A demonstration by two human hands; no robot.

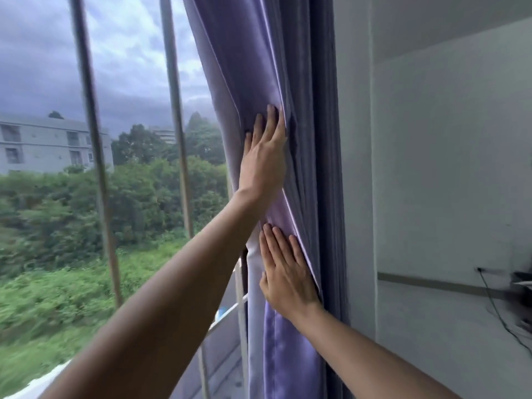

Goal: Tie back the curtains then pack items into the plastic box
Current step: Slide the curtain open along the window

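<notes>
A purple curtain (259,61) hangs bunched against the right side of the window. My left hand (263,156) lies flat on its folds higher up, fingers stretched and pressing the fabric toward the wall. My right hand (288,272) presses flat on the curtain lower down, fingers together and pointing up, its edge against a fold. Neither hand closes around the cloth. No tie-back and no plastic box are in view.
Vertical metal window bars (92,156) stand to the left, with trees and a grey building outside. A white wall (449,168) is on the right, with a cable (495,309) and dark objects at the far right edge.
</notes>
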